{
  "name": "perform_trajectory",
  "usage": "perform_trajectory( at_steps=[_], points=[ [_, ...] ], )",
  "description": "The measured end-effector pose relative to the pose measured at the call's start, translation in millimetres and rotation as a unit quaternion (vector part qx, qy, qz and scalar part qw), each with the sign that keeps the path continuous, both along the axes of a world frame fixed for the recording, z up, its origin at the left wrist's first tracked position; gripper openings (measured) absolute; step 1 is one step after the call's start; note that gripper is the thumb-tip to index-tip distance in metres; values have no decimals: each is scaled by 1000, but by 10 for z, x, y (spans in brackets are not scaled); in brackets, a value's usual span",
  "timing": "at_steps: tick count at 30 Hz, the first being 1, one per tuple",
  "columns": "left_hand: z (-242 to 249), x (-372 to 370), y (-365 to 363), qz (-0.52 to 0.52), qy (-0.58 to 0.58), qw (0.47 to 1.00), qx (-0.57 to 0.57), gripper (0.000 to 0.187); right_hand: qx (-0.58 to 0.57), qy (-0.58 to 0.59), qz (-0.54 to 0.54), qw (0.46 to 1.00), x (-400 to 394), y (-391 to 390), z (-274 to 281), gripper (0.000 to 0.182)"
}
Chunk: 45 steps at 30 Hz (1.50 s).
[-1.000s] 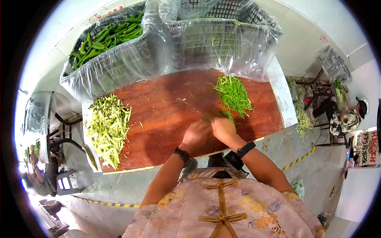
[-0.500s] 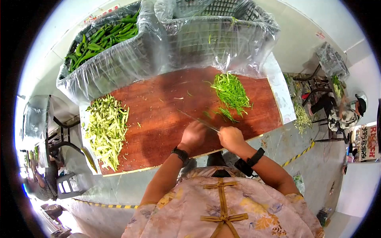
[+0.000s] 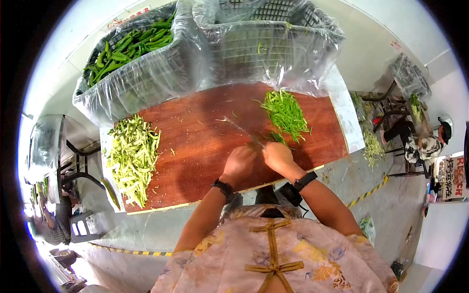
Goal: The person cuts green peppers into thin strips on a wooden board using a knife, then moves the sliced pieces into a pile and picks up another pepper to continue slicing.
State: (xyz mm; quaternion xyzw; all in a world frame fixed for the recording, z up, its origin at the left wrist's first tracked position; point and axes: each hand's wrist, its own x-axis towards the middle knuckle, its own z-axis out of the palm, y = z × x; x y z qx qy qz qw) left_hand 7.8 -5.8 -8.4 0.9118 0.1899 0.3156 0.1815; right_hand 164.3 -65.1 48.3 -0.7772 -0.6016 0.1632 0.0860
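Note:
My right hand [image 3: 278, 155] is closed round the handle of a knife [image 3: 240, 128], whose thin blade slants up and left over the board, blurred. Close beside it my left hand [image 3: 239, 163] is curled, fingertips down on the brown cutting board [image 3: 195, 141]. A little green shows by those fingertips, but what they hold is hidden. Just beyond my right hand lies a heap of bright green pepper strips [image 3: 286, 115]. A larger pile of pale yellow-green chopped pieces [image 3: 131, 161] covers the board's left end.
Whole green peppers [image 3: 132, 46] fill a plastic-lined crate [image 3: 132, 88] at the back left. Another lined crate [image 3: 268, 53] stands beside it. One long green piece [image 3: 110, 194] lies at the left edge. A person [image 3: 425, 144] sits at far right, another [image 3: 58, 222] at far left.
My right hand and the knife have shifted slightly up, closer to the green strips. The blade now stands steeper. My left hand has barely moved.

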Motion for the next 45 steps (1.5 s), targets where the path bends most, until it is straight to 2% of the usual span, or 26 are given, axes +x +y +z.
perform_trajectory(
  at_steps=[3, 14, 20, 23, 25, 27, 29, 32, 38, 45],
  points=[
    [45, -16, -25, -7, 13, 1000, -13, 27, 19, 2, -37, 999, 111, -233, 38, 25],
    [-31, -24, 9, -22, 25, 999, 10, 22, 2, -8, 18, 1000, 6, -525, 87, 23],
    [-20, -25, 15, -32, -17, 999, -12, 19, -25, -9, 32, 999, -55, -331, 60, 21],
    [-62, -31, 41, -49, -11, 998, -27, 18, -16, -8, 38, 999, -171, -60, -61, 20],
    [-82, -32, 77, -64, 7, 997, -31, 19, 37, -13, 33, 999, -204, 107, -100, 20],
    [-77, -4, 55, -45, -32, 998, -18, 19, 32, -1, 43, 999, -166, 155, -110, 21],
    [-47, 25, 32, -34, -42, 999, -1, 18, 59, 24, 11, 998, -109, 119, -116, 24],
    [6, 8, 29, -16, -39, 999, 9, 19, 38, 15, -21, 999, -33, -105, 18, 26],
    [-12, -6, 13, -23, -10, 1000, -1, 24, 4, 17, -7, 1000, -71, -553, 109, 25],
    [-16, 0, 25, -24, -10, 1000, -10, 23, 16, 3, 8, 1000, -83, -529, 14, 22]
  ],
)
